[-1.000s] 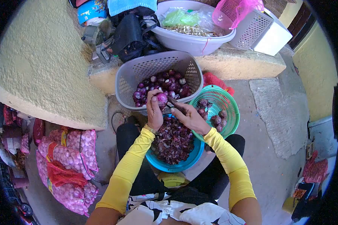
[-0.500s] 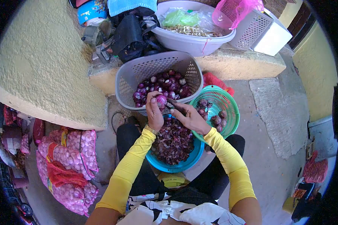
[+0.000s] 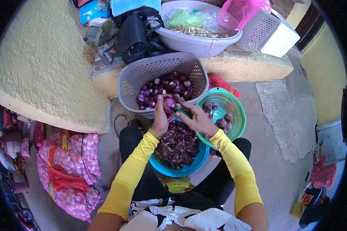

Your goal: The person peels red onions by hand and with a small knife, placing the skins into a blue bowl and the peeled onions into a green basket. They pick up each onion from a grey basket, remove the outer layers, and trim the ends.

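My left hand [image 3: 160, 117] is closed around a red onion [image 3: 169, 105], held above the near rim of the grey basket. At the onion's right side is my right hand [image 3: 199, 121], its fingers bent around what looks like a small knife, mostly hidden by the fingers. Beneath both hands, a blue basin [image 3: 200, 159] holds a heap of dark purple onion skins [image 3: 177, 148]. The grey perforated basket [image 3: 129, 79] contains many peeled red onions [image 3: 177, 86]. To the right, a green basket [image 3: 241, 111] has several unpeeled, dull onions [image 3: 224, 124] in it.
Pink net sacks of onions [image 3: 71, 161] stand on the floor at left. On the ledge ahead are a black bag [image 3: 130, 38], a white tub [image 3: 196, 47] with plastic bags, and another perforated basket [image 3: 258, 30]. Red netting [image 3: 219, 82] lies behind the green basket.
The onion has moved slightly right and down and turned in my left hand. My right index finger has lifted off the onion's top a little. The baskets have not moved.
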Action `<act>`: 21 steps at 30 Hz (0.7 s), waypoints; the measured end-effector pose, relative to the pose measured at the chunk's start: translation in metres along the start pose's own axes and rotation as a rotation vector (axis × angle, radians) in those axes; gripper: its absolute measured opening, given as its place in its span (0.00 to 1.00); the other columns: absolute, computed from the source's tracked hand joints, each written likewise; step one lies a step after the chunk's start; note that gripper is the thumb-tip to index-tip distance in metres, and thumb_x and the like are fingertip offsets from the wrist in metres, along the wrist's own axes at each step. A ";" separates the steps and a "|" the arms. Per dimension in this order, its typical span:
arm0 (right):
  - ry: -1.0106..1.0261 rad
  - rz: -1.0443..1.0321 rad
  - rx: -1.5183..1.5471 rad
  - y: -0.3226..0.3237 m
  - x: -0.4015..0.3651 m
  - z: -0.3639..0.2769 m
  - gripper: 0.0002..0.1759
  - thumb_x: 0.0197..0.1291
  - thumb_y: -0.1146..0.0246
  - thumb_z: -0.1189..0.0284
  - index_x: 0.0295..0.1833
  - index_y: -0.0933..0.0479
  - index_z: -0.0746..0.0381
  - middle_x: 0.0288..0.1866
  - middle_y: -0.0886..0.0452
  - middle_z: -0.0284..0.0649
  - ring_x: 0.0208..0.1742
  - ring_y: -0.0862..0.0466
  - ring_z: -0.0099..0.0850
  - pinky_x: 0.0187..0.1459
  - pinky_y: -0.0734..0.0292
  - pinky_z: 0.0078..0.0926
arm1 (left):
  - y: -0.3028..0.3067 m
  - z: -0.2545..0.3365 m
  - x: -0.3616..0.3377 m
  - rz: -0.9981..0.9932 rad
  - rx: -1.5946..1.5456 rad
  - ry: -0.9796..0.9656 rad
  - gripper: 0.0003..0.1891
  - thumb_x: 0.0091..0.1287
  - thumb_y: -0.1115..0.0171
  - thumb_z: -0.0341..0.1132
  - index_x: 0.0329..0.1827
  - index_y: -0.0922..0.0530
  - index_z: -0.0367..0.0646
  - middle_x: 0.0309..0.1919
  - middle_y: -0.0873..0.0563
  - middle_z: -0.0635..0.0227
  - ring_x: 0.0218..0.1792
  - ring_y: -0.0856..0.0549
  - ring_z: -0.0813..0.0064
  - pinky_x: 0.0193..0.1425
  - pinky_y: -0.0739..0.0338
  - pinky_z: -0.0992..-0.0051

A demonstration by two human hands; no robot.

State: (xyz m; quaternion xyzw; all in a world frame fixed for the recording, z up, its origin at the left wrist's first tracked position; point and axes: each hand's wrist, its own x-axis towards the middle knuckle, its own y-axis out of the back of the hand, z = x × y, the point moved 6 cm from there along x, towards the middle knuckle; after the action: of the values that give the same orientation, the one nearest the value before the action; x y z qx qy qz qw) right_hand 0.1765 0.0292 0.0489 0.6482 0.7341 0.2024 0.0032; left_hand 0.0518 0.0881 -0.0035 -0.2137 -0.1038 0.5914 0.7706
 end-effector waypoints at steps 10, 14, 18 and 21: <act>-0.078 -0.027 0.094 0.000 0.000 -0.009 0.23 0.66 0.35 0.69 0.62 0.26 0.70 0.51 0.16 0.41 0.53 0.22 0.23 0.60 0.30 0.25 | 0.000 -0.006 -0.004 -0.025 -0.101 0.174 0.23 0.78 0.62 0.60 0.50 0.25 0.53 0.32 0.17 0.76 0.28 0.19 0.88 0.24 0.27 0.86; -0.108 -0.063 0.120 0.001 -0.001 -0.006 0.24 0.66 0.35 0.68 0.63 0.26 0.69 0.54 0.17 0.42 0.55 0.23 0.24 0.60 0.30 0.25 | 0.002 -0.010 -0.003 -0.056 -0.111 0.165 0.23 0.77 0.62 0.60 0.50 0.26 0.53 0.31 0.17 0.77 0.28 0.19 0.88 0.23 0.29 0.86; -0.127 -0.083 0.077 0.004 0.000 -0.015 0.25 0.65 0.34 0.65 0.63 0.26 0.67 0.55 0.18 0.45 0.56 0.22 0.28 0.61 0.30 0.27 | -0.003 -0.003 -0.006 -0.057 -0.123 0.190 0.23 0.77 0.62 0.60 0.50 0.25 0.54 0.29 0.18 0.77 0.21 0.23 0.88 0.19 0.34 0.86; -0.115 -0.042 0.033 0.007 -0.001 -0.017 0.25 0.65 0.33 0.64 0.63 0.25 0.66 0.55 0.17 0.47 0.56 0.20 0.31 0.61 0.29 0.29 | -0.004 -0.005 -0.009 -0.033 -0.128 0.358 0.23 0.76 0.60 0.61 0.46 0.24 0.54 0.24 0.20 0.77 0.15 0.28 0.87 0.17 0.41 0.86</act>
State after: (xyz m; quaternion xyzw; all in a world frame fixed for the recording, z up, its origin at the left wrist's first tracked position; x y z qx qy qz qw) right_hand 0.1793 0.0238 0.0662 0.6429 0.7495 0.1527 0.0388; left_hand 0.0551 0.0778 -0.0051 -0.3623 -0.0058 0.5235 0.7711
